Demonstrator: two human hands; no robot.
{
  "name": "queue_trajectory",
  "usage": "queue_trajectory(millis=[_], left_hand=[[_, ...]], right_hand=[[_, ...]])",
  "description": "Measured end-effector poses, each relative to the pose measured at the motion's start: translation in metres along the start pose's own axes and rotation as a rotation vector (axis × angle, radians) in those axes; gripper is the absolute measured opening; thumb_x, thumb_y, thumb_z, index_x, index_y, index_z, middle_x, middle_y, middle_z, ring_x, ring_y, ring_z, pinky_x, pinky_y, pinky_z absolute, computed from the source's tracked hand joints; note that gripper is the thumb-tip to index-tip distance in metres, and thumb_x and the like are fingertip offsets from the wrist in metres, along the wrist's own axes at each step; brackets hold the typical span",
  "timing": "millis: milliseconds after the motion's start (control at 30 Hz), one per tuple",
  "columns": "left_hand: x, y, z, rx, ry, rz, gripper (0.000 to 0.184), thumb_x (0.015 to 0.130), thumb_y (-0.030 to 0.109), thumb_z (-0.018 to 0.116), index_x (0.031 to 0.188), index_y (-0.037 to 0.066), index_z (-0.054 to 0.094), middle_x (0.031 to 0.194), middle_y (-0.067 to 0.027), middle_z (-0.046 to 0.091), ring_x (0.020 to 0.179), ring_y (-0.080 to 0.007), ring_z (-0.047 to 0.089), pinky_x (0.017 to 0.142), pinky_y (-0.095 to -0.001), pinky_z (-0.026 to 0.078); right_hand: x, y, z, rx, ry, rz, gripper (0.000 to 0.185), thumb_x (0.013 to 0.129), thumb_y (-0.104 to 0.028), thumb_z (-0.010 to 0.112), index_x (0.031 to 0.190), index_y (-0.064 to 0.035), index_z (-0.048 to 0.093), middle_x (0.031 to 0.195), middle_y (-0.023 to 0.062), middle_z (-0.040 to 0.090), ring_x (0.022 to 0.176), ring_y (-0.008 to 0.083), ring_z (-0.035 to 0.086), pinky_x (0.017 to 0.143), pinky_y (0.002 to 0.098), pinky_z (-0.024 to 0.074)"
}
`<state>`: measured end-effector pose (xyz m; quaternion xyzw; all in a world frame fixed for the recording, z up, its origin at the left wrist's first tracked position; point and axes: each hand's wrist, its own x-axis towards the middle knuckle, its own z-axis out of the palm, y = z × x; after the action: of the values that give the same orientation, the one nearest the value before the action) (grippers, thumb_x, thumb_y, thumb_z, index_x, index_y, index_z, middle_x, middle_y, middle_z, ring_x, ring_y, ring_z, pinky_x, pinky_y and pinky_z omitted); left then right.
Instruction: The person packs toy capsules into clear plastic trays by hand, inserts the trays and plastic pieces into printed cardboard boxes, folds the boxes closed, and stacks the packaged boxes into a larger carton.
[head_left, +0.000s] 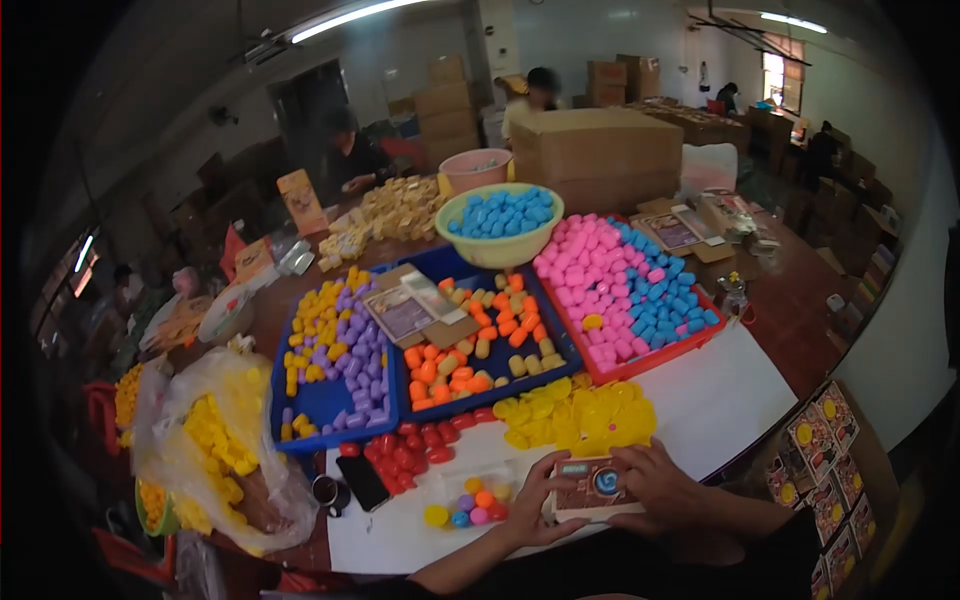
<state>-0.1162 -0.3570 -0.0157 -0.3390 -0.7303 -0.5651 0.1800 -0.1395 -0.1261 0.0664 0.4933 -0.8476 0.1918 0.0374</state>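
Observation:
A small printed box (578, 497) with a reddish-brown face and a blue swirl is held low over the white tabletop. My left hand (530, 505) is closed on its left end, thumb along the top edge. My right hand (655, 482) grips the right end, fingers over the top corner. Left of the box, a clear plastic tray (440, 490) holds several small pieces in mixed colours, with a yellow one (436, 516) at its left. Just beyond my hands lies a pile of flat yellow pieces (590, 415). Red capsule-shaped pieces (405, 455) lie farther left.
Blue trays (383, 425) hold purple, yellow, orange and tan pieces; a red tray (650, 360) holds pink and blue ones. A green bowl (500, 252) stands behind. A phone (362, 482), dark cup (330, 493) and plastic bag (285, 490) are left. Printed boxes (825, 440) stand right; co-workers sit beyond.

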Motion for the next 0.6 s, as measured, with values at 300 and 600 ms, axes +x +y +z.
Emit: queue_trajectory(millis=[300, 600], left_hand=[[0.005, -0.009, 0.032, -0.184, 0.235, 0.033, 0.064, 0.073, 0.024, 0.073, 0.124, 0.009, 0.038, 0.135, -0.0231, 0.029, 0.124, -0.0369, 0.033, 0.101, -0.0419, 0.03], [-0.004, -0.015, 0.013, 0.037, 0.094, 0.185, 0.021, 0.066, 0.014, 0.077, 0.082, 0.013, 0.063, 0.127, -0.0118, 0.046, 0.123, -0.0389, 0.033, 0.101, -0.0506, 0.029]], right_hand=[[0.008, -0.012, 0.006, -0.229, -0.121, 0.045, 0.075, 0.078, -0.05, 0.058, 0.135, -0.0085, 0.032, 0.131, 0.0256, 0.033, 0.116, 0.0387, 0.037, 0.091, 0.0606, 0.0288], [0.008, -0.003, 0.004, -0.025, -0.091, -0.008, 0.083, 0.074, -0.056, 0.059, 0.135, -0.0073, 0.033, 0.136, 0.0205, 0.031, 0.122, 0.0316, 0.034, 0.093, 0.0503, 0.0281]])
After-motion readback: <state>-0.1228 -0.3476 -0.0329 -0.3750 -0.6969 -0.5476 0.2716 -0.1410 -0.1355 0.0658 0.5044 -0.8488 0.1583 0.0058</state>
